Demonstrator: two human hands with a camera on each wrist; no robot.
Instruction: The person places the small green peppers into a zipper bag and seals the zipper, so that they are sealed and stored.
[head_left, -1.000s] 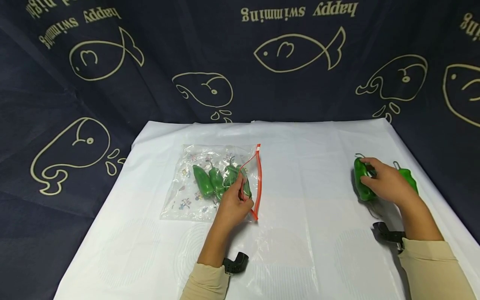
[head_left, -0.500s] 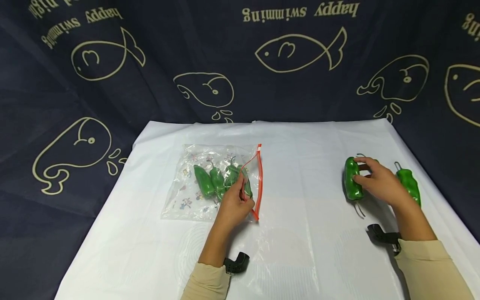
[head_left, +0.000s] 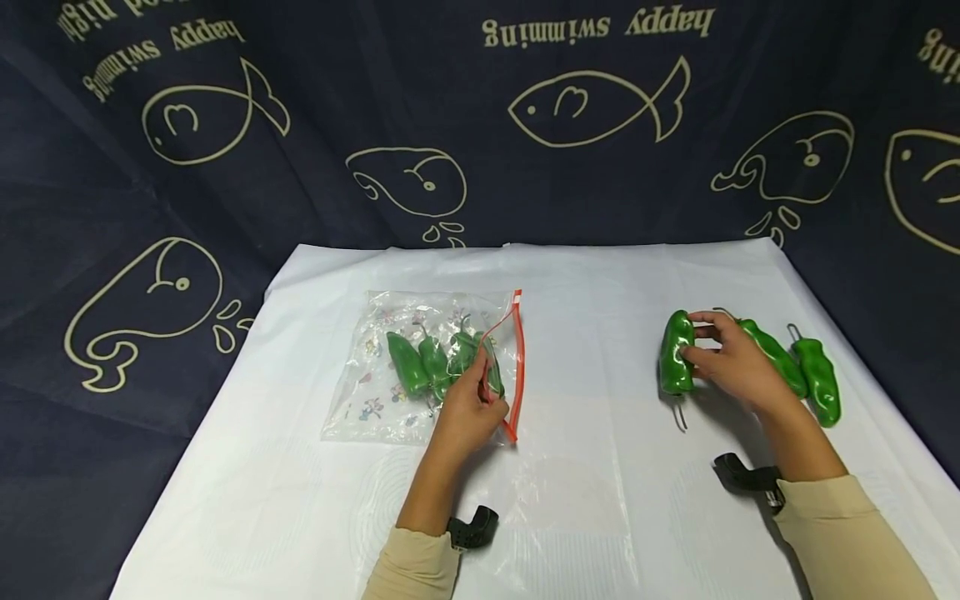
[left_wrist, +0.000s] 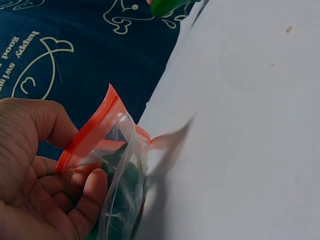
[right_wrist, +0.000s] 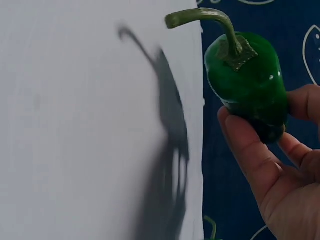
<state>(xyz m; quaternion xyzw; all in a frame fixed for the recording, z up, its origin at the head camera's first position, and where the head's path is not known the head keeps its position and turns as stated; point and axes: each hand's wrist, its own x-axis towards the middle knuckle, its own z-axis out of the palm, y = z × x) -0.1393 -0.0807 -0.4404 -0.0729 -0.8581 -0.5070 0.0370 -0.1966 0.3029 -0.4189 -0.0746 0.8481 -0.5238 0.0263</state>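
Note:
My left hand (head_left: 471, 408) pinches the red zip edge of a clear zip-top bag (head_left: 348, 408), holding its mouth apart; the red edge (left_wrist: 95, 125) stands up between thumb and fingers in the left wrist view. Inside lie several green peppers (head_left: 407, 364), seen through the printed plastic. Over the right part of the table my right hand (head_left: 727, 358) grips another green pepper (head_left: 677, 354) between thumb and fingers. Its curved stem (right_wrist: 215, 15) points away from the palm in the right wrist view, and a shadow falls on the cloth beside it.
Two more green peppers lie on the right: one pepper (head_left: 776, 358) behind my right wrist and an outer pepper (head_left: 819, 382) near the table's right edge. A white cloth (head_left: 577, 467) covers the table. A dark fish-print curtain (head_left: 480, 100) hangs behind it.
My right hand has moved left with a green pepper, away from the two others, which now show fully. The left hand stays on the bag's edge.

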